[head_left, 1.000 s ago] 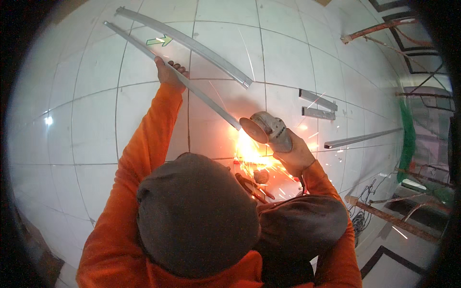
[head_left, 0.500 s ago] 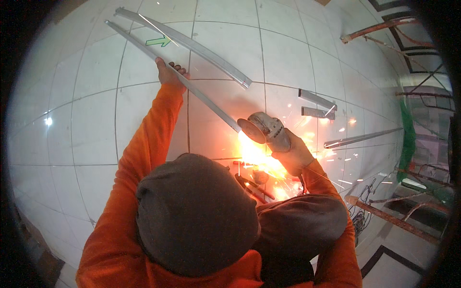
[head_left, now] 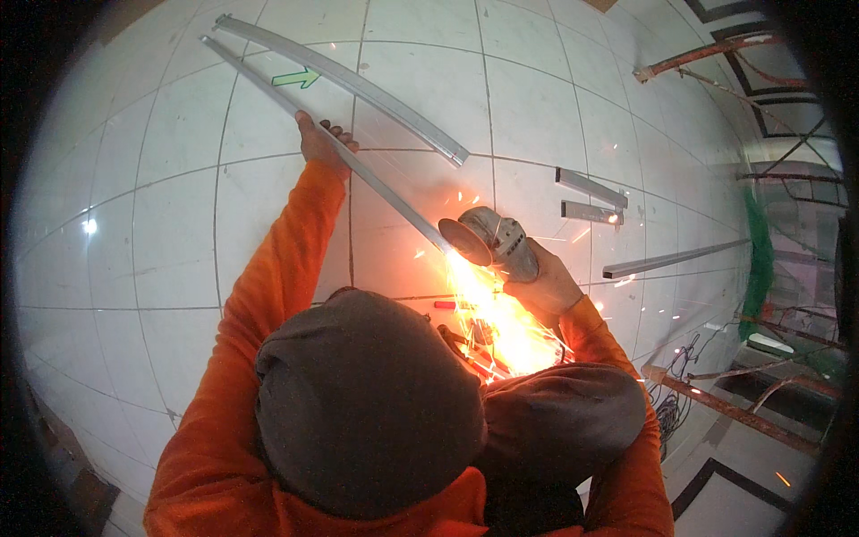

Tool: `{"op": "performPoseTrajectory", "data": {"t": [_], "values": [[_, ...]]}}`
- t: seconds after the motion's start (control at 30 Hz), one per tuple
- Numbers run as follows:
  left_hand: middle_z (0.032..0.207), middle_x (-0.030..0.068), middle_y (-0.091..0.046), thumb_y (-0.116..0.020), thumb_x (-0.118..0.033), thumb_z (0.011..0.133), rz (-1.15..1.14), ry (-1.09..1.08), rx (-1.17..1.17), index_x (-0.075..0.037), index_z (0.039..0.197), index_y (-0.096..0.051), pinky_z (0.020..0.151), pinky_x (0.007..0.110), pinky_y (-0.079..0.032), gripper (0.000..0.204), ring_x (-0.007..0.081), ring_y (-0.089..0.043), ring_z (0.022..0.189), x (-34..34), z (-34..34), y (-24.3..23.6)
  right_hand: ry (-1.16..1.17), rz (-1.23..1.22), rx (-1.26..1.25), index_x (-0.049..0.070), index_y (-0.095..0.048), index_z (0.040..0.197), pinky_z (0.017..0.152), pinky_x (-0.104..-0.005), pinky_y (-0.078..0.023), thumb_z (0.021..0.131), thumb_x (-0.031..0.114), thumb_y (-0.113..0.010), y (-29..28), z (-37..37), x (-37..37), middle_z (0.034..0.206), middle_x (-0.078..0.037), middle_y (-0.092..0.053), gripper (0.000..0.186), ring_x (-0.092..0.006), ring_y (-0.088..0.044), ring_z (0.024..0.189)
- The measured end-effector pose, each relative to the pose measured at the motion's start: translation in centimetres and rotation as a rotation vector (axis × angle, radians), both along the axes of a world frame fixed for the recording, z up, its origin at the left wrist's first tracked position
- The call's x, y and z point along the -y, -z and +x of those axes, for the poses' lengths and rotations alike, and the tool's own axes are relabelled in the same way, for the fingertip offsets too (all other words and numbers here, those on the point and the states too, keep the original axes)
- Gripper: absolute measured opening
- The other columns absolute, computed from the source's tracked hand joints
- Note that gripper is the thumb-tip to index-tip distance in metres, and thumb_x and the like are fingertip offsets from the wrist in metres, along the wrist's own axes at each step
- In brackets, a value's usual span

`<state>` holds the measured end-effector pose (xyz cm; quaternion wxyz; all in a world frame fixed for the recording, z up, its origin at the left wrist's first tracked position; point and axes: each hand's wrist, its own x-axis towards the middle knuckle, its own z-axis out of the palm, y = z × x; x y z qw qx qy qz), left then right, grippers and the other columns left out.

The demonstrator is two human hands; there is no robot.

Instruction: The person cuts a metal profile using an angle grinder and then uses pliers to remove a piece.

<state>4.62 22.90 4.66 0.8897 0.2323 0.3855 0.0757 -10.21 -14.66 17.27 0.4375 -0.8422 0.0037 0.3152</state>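
Gripped in my left hand [head_left: 324,141] is a long silver metal bar [head_left: 392,203], slanting across the white tiles from upper left. My right hand [head_left: 548,282] holds a grey angle grinder [head_left: 506,243]. Its disc [head_left: 463,242] is at the bar's lower end, and bright sparks [head_left: 492,318] spray down toward my right knee [head_left: 559,416]. A red-handled item [head_left: 445,305] lies on the floor by the sparks, partly hidden by glare with other tools. My left knee [head_left: 367,403] fills the lower middle.
Another long bar [head_left: 358,85] lies above, beside a green arrow [head_left: 293,78]. Shorter bars [head_left: 591,186] and a longer one [head_left: 676,257] lie at right. Rusty metal frames [head_left: 716,392], coiled cables [head_left: 676,398] and green mesh [head_left: 759,259] line the right side of the tiled floor [head_left: 161,242].
My left hand has shifted slightly right and down with the bar. The grinder has moved a little left. The spray of sparks is brighter and covers more of the tools below.
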Motion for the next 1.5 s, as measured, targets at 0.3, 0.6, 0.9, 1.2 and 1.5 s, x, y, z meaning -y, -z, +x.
{"op": "performPoseTrajectory", "data": {"t": [0.3, 0.6, 0.9, 1.2, 1.5], "values": [[0.073, 0.0031, -0.041, -0.044, -0.069, 0.095, -0.01, -0.007, -0.004, -0.013, 0.094, -0.044, 0.051, 0.036, -0.035, 0.057, 0.0199, -0.041, 0.057, -0.2, 0.2, -0.1, 0.043, 0.104, -0.08, 0.003, -0.057, 0.128, 0.091, -0.035, -0.051, 0.069, 0.017, -0.08, 0.4, 0.2, 0.2, 0.113, -0.012, -0.069, 0.064, -0.0202, -0.064, 0.104], [0.073, 0.0038, -0.04, -0.039, -0.071, 0.095, -0.053, -0.011, 0.045, -0.01, 0.096, -0.045, 0.054, 0.036, -0.036, 0.061, 0.0193, -0.039, 0.058, -0.4, 0.1, 0.8, -0.072, 0.033, 0.127, 0.0, -0.057, 0.126, 0.095, -0.0353, -0.049, 0.068, 0.018, -0.084, 1.6, 0.3, 2.4, 0.114, -0.014, -0.068, 0.066, -0.0231, -0.062, 0.108], [0.078, 0.0078, -0.048, -0.016, -0.069, 0.1, -0.05, -0.012, 0.104, -0.006, 0.121, -0.051, 0.067, 0.042, -0.048, 0.075, 0.0237, -0.044, 0.066, -1.3, -0.5, 0.6, 0.377, 0.169, 0.26, 0.001, -0.035, 0.143, 0.09, -0.036, -0.053, 0.07, 0.023, -0.089, 0.3, -1.5, 6.6, 0.121, -0.018, -0.059, 0.093, -0.0254, -0.061, 0.109], [0.105, 0.0168, -0.062, -0.031, -0.056, 0.102, 0.053, 0.268, 0.263, -0.003, 0.121, -0.054, 0.094, 0.053, -0.049, 0.061, 0.0361, -0.06, 0.1, -5.4, 1.9, 8.7, 0.787, 0.13, 0.12, 0.0, -0.033, 0.145, 0.086, -0.0433, -0.056, 0.068, 0.034, -0.091, 4.1, -6.6, 10.2, 0.119, -0.024, -0.06, 0.102, -0.0322, -0.065, 0.102], [0.13, 0.0214, -0.059, -0.034, -0.049, 0.102, 0.408, 0.526, 0.219, 0.001, 0.132, -0.053, 0.106, 0.052, -0.043, 0.061, 0.0363, -0.056, 0.122, -13.4, 6.1, 13.5, 1.298, 0.389, 0.034, -0.014, -0.044, 0.132, 0.069, -0.0414, -0.059, 0.075, 0.03, -0.085, 16.7, -13.2, 17.4, 0.103, -0.023, -0.066, 0.083, -0.0309, -0.071, 0.08]]}}
